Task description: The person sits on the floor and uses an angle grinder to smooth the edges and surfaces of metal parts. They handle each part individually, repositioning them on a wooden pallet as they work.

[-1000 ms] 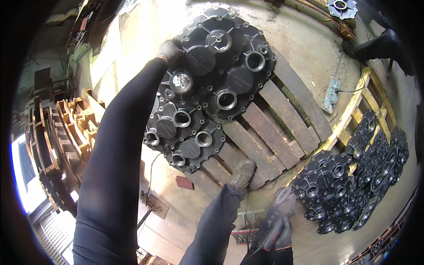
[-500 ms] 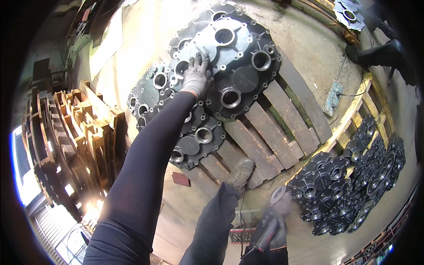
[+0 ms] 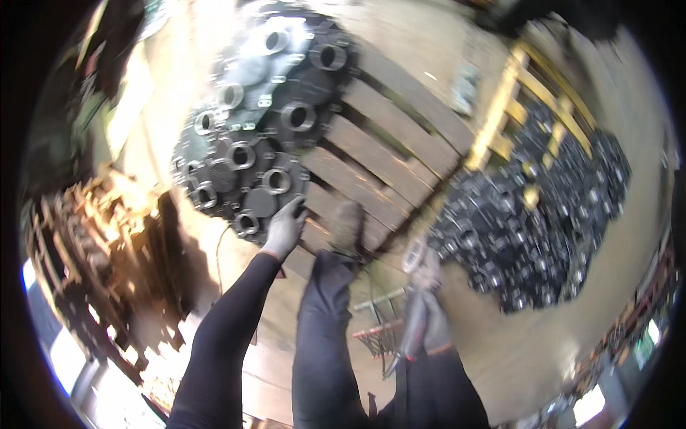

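My left hand [image 3: 284, 227], in a grey glove, rests against the near edge of a dark cast-metal cover [image 3: 261, 203] with its fingers stretched out. Behind that cover, more castings with round bored holes lie overlapped, among them a shinier silver-grey cover [image 3: 254, 70]. They lie on a wooden pallet [image 3: 382, 168]. In my right hand [image 3: 434, 330], also gloved, is an angle grinder [image 3: 413, 325], held low to the right of the pallet. Its round disc [image 3: 413, 255] points away from me. Blur hides the finer detail of both hands.
Dark castings [image 3: 529, 214] are heaped on the right beside a yellow pallet [image 3: 500, 114]. Stacked wooden pallets [image 3: 114, 250] stand at left. My shoe [image 3: 347, 223] is at the brown pallet's near edge. A red rack-like object [image 3: 379, 337] lies on the floor near a cord.
My left hand has moved off the silver-grey cover, back toward me, to the near casting's edge. The grinder stays in my right hand. The whole view has shifted.
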Demonstrator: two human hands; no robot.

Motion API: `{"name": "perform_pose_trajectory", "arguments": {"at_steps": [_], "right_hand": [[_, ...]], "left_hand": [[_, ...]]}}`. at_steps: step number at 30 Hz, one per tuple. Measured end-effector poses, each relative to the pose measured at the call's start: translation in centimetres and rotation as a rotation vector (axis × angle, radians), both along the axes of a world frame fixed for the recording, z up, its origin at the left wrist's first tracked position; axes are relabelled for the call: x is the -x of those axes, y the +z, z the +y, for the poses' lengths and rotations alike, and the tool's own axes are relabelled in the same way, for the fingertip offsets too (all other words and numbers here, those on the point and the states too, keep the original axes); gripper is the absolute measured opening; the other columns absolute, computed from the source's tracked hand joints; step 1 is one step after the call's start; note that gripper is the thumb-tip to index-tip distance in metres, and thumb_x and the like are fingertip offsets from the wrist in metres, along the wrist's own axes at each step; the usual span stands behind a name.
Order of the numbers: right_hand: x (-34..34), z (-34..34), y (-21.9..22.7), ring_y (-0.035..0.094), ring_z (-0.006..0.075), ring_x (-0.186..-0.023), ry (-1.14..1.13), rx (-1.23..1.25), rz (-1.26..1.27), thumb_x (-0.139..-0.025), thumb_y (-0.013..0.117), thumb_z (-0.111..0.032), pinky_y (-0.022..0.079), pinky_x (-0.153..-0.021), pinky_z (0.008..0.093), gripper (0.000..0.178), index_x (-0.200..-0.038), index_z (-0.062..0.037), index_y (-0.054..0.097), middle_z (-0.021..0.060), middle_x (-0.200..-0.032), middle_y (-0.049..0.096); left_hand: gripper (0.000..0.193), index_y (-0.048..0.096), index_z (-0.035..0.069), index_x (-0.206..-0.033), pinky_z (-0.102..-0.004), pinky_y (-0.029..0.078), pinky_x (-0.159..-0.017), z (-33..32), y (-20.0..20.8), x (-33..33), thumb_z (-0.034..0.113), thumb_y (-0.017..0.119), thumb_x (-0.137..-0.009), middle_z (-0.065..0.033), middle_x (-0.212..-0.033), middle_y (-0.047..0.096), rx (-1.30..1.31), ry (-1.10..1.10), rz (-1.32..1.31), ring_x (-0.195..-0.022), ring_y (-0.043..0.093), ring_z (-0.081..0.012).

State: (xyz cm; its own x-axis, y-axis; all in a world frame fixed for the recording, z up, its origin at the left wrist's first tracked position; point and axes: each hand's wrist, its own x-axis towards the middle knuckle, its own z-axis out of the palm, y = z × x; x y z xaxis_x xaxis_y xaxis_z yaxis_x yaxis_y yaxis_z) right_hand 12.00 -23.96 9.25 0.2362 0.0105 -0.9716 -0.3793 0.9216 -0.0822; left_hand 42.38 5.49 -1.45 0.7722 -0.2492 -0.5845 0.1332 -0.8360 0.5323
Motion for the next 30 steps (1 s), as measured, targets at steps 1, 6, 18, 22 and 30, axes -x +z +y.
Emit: {"name": "perform_pose_trajectory", "arguments": {"at_steps": [1,6,18,22,30], "right_hand": [[0.3,-0.1,0.7,0.069,0.0196,-0.093,0.010,0.035,-0.022,-0.102,0.064,-0.036,0.061,-0.078,0.0348,0.046,-0.136,-0.0058,0.055,0.0083,-0.110,0.067],[2.9,-1.9,5.4,0.071,0.0233,-0.085,-0.132,0.149,-0.122,-0.096,0.071,-0.029,0.062,-0.074,0.0368,0.050,-0.136,-0.0040,0.054,0.0110,-0.104,0.068],[17.7,-4.1,7.5,0.068,0.0232,-0.104,-0.824,-0.025,-0.195,-0.102,0.064,-0.027,0.059,-0.087,0.0362,0.042,-0.136,-0.0032,0.054,0.0117,-0.115,0.068],[20.2,-5.9,8.9,0.069,0.0246,-0.094,-0.809,0.098,-0.160,-0.103,0.063,-0.027,0.059,-0.083,0.0380,0.040,-0.133,-0.0026,0.055,0.0118,-0.109,0.068],[25.9,-9.3,9.3,0.071,0.0235,-0.085,-0.905,0.201,-0.164,-0.101,0.066,-0.027,0.060,-0.076,0.0367,0.043,-0.138,-0.0111,0.051,0.0123,-0.102,0.069]], "left_hand": [[0.038,0.065,0.008,-0.134,-0.0424,0.053,-0.099,-0.3,0.2,2.4,0.022,0.066,-0.098,-0.0191,-0.123,0.072,-0.007,0.031,0.003,-0.116,0.068,-0.0355],[0.032,0.063,-0.001,-0.135,-0.0299,0.053,-0.096,-6.0,2.3,8.6,0.008,0.062,-0.104,-0.0109,-0.124,0.072,0.130,0.133,0.140,-0.112,0.069,-0.0180],[0.038,0.069,0.007,-0.130,-0.0394,0.054,-0.098,-27.1,4.2,17.8,0.025,0.066,-0.097,-0.0176,-0.120,0.075,0.045,-0.454,0.303,-0.113,0.071,-0.0320],[0.036,0.070,0.009,-0.125,-0.0432,0.055,-0.094,-31.7,3.9,21.5,0.030,0.064,-0.096,-0.0194,-0.118,0.073,-0.035,-0.731,0.268,-0.112,0.070,-0.0376],[0.028,0.074,0.008,-0.109,-0.0470,0.056,-0.084,-36.1,3.4,26.4,0.028,0.067,-0.090,-0.0185,-0.102,0.075,-0.053,-0.791,0.308,-0.097,0.072,-0.0382]]}}
